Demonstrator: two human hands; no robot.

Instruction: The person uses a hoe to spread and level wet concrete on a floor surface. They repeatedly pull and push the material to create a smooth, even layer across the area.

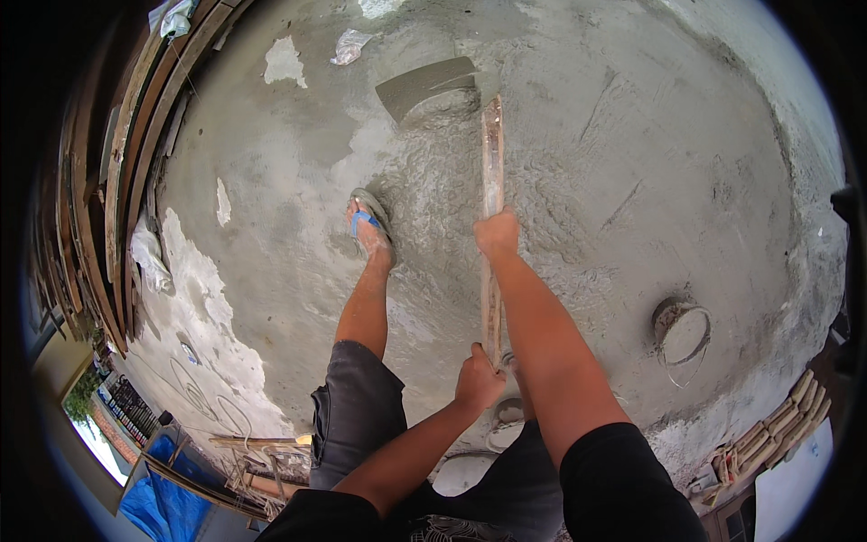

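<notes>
A hoe with a long wooden handle (492, 167) stretches away from me over the wet grey cement mix (551, 190). Its wide blade (424, 86), smeared with cement, lies at the far end with a mound of mix against its near edge. My right hand (497, 233) is closed around the middle of the handle. Lower down, near the handle's end, my left hand (479, 379) is wrapped around it too. My left foot, in a sandal with a blue strap (366, 219), stands in the mix left of the handle.
A cement-caked bucket (682, 332) stands at the right, and another bucket (508, 426) is close by my legs. Long wooden planks (126, 172) are stacked along the left. A blue tarp (167, 497) lies lower left; a stack of tan pieces (772, 429) sits lower right.
</notes>
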